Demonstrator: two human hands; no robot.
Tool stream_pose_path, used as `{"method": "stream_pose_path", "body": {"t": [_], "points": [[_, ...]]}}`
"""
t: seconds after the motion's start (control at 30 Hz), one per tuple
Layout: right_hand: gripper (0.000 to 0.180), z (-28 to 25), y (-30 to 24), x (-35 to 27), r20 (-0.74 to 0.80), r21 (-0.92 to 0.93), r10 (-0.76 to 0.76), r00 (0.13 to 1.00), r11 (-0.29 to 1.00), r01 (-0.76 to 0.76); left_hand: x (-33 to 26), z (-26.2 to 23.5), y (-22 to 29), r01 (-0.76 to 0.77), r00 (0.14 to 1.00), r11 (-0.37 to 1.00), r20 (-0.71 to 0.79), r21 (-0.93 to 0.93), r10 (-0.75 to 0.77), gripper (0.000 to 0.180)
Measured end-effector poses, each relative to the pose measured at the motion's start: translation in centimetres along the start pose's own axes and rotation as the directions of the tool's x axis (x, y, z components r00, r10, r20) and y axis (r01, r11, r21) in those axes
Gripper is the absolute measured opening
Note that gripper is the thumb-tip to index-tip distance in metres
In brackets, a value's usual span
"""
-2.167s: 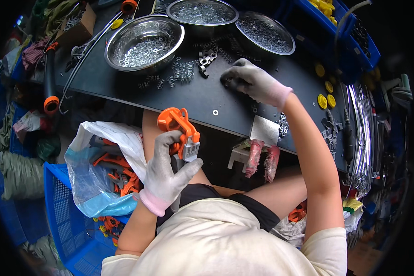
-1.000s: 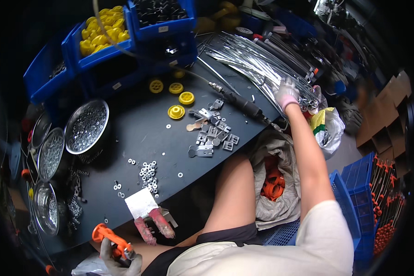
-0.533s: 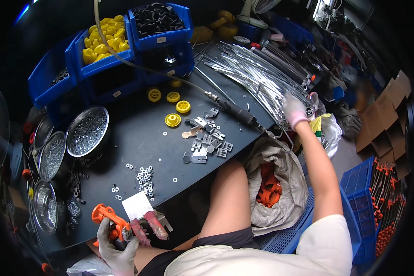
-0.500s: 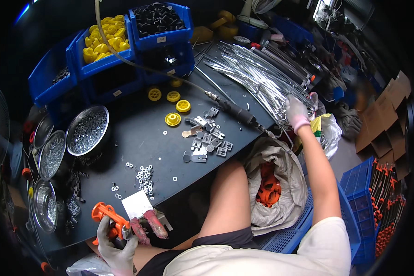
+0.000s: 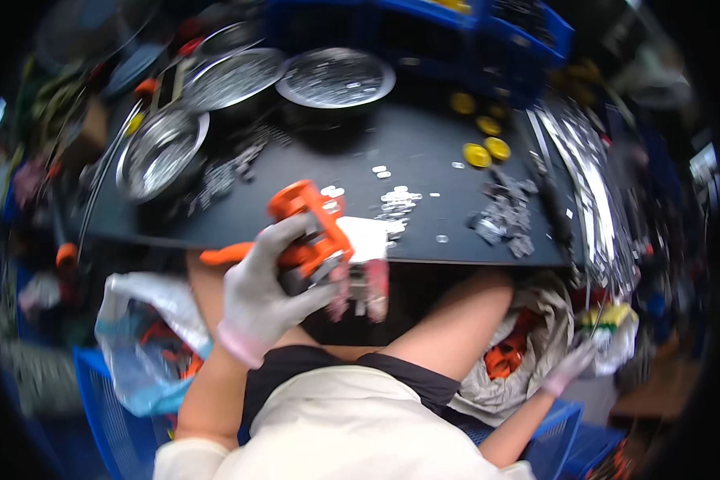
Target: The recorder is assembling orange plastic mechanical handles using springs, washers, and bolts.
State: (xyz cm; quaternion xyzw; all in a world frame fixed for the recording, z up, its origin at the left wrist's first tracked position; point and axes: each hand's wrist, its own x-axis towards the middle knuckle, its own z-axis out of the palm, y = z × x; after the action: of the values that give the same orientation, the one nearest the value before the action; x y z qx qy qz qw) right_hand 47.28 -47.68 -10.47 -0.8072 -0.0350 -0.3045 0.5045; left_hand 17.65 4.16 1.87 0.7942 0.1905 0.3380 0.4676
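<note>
Clear plastic bag [image 5: 140, 336] at eight o'clock, crumpled, bluish-white, holding orange parts. Grey-beige sack [image 5: 528, 360] at four o'clock, open-mouthed, orange pieces inside. Small white packet [image 5: 372, 240] near centre, hanging off the black table's [image 5: 424, 168] near edge, pinkish strips dangling below. Yellow-green-white wrapper [image 5: 616, 324] toward four o'clock, blurred. No screens or signs.

Orange clamp [image 5: 308, 232] in white-gloved left hand [image 5: 260, 296]; black table [image 5: 424, 172], yellow caps [image 5: 486, 148], blue crate [image 5: 108, 420].

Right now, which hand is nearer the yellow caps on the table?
Left. The left hand holds an orange tool at the table edge, below-left of the yellow caps. The right hand hangs lower, beside the table.
</note>
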Motion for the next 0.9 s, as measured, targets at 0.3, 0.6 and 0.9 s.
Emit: {"method": "stream_pose_path", "body": {"t": [0.3,0.6,0.9], "points": [[0.052,8.2,-16.2,-7.5,0.704,0.632,-0.093,0.704,0.533,-0.562,-1.3,-2.0,-0.5,0.078,0.997,0.997,0.005,-0.014,-0.078,0.07],[0.049,11.5,-28.3,-11.8,0.87,0.258,-0.057,0.49,0.899,-0.355,-2.3,-2.5,-0.2,0.019,0.997,0.998,-0.079,-0.059,-0.024,0.071],[0.021,18.8,-38.9,-16.8,0.98,0.17,-0.095,0.174,0.855,-0.491,-3.5,-1.3,0.1,-0.397,0.915,0.864,0.053,0.31,0.401,0.082]]}}
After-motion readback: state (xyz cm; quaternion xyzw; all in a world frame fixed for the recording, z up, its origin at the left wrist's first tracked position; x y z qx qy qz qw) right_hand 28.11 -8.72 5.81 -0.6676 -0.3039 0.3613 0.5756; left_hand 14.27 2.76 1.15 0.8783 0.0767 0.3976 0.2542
